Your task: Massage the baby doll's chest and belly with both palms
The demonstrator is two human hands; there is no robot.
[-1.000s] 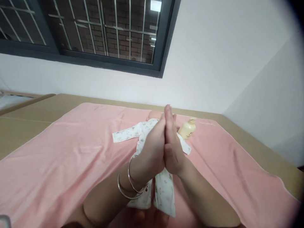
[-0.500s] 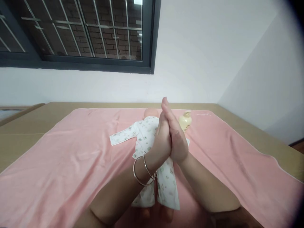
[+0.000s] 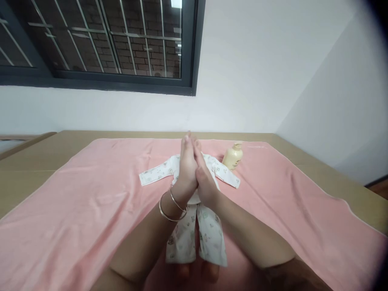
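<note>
Left hand (image 3: 188, 173) and right hand (image 3: 207, 186): palms hidden against each other
Fingers (image 3: 186, 148): tips blurred
Doll (image 3: 212, 236): head and chest mostly hidden behind the hands
Bottle (image 3: 233, 156): lettering too small to read
Window (image 3: 121, 85): cut off by top and left edges
Pink cloth (image 3: 87, 198): cut off by left and lower edges

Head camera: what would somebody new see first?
Probably the two hands, held palm to palm in the middle. Under them, a small figure in white patterned clothes lies on a pink blanket, with a cream bottle to the right. A barred window is upper left.
</note>
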